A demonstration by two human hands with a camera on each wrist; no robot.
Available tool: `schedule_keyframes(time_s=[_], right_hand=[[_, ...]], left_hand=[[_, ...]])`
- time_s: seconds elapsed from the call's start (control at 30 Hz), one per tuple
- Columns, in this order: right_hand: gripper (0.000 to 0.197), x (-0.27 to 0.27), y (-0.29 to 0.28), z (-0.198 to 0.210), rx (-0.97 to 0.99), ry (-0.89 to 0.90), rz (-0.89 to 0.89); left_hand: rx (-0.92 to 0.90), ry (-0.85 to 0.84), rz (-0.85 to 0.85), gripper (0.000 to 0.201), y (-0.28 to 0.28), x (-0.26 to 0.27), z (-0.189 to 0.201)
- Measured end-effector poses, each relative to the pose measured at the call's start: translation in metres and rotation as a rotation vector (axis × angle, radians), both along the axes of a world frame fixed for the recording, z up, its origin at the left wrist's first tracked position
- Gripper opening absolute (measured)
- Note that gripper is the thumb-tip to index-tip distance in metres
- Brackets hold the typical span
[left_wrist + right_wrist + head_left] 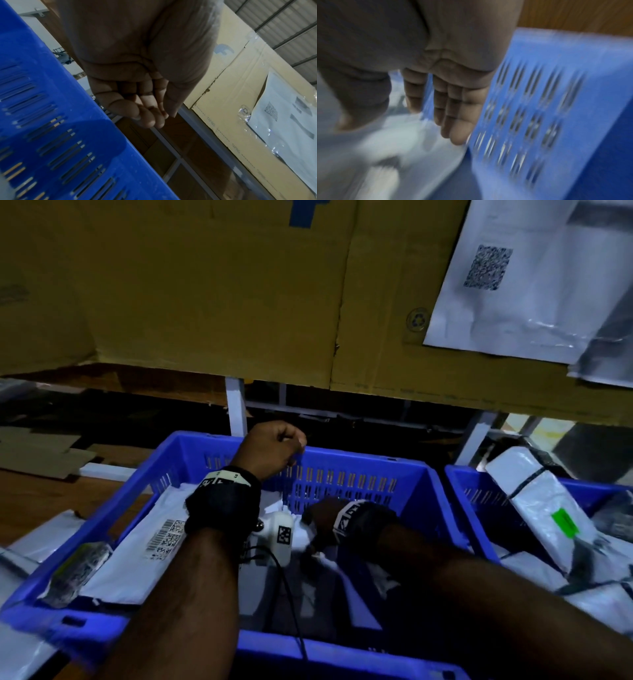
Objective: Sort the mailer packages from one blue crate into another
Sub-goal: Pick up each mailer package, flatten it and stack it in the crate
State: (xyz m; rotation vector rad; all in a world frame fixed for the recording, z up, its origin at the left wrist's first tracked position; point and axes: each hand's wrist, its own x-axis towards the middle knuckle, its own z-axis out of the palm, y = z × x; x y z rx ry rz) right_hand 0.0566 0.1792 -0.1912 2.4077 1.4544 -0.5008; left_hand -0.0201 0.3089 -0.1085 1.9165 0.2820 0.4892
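Observation:
Two blue crates stand side by side. The left crate [359,457] holds white and grey mailers, one with a barcode label [144,556]. The right crate [459,474] holds more mailers, one with a green sticker [534,498]. My left hand [277,445] hovers over the left crate's far rim, its fingers [147,119] loosely curled and holding nothing beside the slotted wall [42,108]. My right hand [318,522] reaches down inside the left crate. Its fingers [450,108] are stretched out and touch a white mailer [412,135] by the crate wall [539,94]; that view is blurred.
Large cardboard boxes [205,285] sit on a rack above the crates, with a white mailer [513,285] hanging over their front. White rack posts [236,409] stand behind the crates. Loose mailers [44,532] lie on the wooden table [34,498] to the left.

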Motion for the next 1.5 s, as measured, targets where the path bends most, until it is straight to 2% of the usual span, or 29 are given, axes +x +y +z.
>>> schedule_keyframes(time_s=[0.1, 0.2, 0.3, 0.37, 0.47, 0.57, 0.67, 0.8, 0.87, 0.93, 1.0, 1.1, 1.17, 1.27, 1.37, 1.43, 1.5], right_hand=[[0.041, -0.001, -0.018, 0.049, 0.222, -0.018, -0.088], [0.043, -0.003, -0.054, 0.110, 0.497, 0.063, -0.211], [0.032, -0.003, -0.108, 0.163, 0.759, 0.126, -0.302], [0.027, 0.001, -0.147, 0.183, 0.879, 0.104, -0.398], [0.023, 0.018, -0.208, 0.192, 0.966, 0.066, -0.576], [0.020, 0.038, -0.263, 0.189, 0.992, -0.024, -0.729], [0.020, 0.061, -0.299, 0.168, 0.816, -0.130, -0.833], [0.043, 0.081, -0.319, 0.126, 0.510, -0.253, -0.816], [0.047, 0.081, -0.321, 0.102, 0.431, -0.210, -0.827], [0.060, 0.081, -0.321, 0.077, 0.400, -0.247, -0.900], [0.056, 0.084, -0.319, 0.057, 0.388, -0.375, -0.973], [0.038, 0.092, -0.316, 0.042, 0.481, -0.503, -0.963], [0.038, 0.097, -0.322, 0.047, 0.572, -0.439, -0.973], [0.037, 0.099, -0.337, 0.077, 0.779, -0.202, -1.054], [0.029, 0.089, -0.348, 0.106, 1.046, -0.087, -0.940], [0.020, 0.079, -0.351, 0.119, 1.205, 0.127, -0.822], [0.014, 0.065, -0.351, 0.132, 1.338, 0.424, -0.749]], left_hand=[[0.027, -0.038, -0.003, 0.020, -0.002, 0.001, 0.001], [0.090, -0.073, -0.013, 0.015, -0.005, 0.000, 0.005], [0.079, -0.078, -0.035, 0.009, -0.013, -0.002, 0.008], [0.051, -0.072, -0.056, 0.010, -0.024, -0.003, 0.013], [0.066, -0.068, -0.118, 0.011, -0.049, 0.000, 0.030], [0.183, -0.058, -0.225, 0.010, -0.082, 0.011, 0.055], [0.160, -0.016, -0.361, 0.008, -0.128, 0.029, 0.081], [0.130, 0.035, -0.503, 0.006, -0.198, 0.054, 0.099], [0.060, 0.074, -0.554, 0.006, -0.226, 0.068, 0.095], [-0.001, 0.099, -0.555, 0.007, -0.248, 0.081, 0.087], [-0.030, 0.102, -0.527, 0.009, -0.265, 0.091, 0.077], [-0.065, 0.111, -0.493, 0.008, -0.282, 0.098, 0.063], [-0.076, 0.107, -0.487, 0.008, -0.288, 0.099, 0.056], [-0.122, 0.069, -0.462, 0.012, -0.288, 0.100, 0.047], [-0.189, 0.014, -0.407, 0.018, -0.281, 0.101, 0.041], [-0.272, -0.016, -0.385, 0.021, -0.275, 0.100, 0.040], [-0.341, -0.021, -0.441, 0.021, -0.269, 0.095, 0.043]])
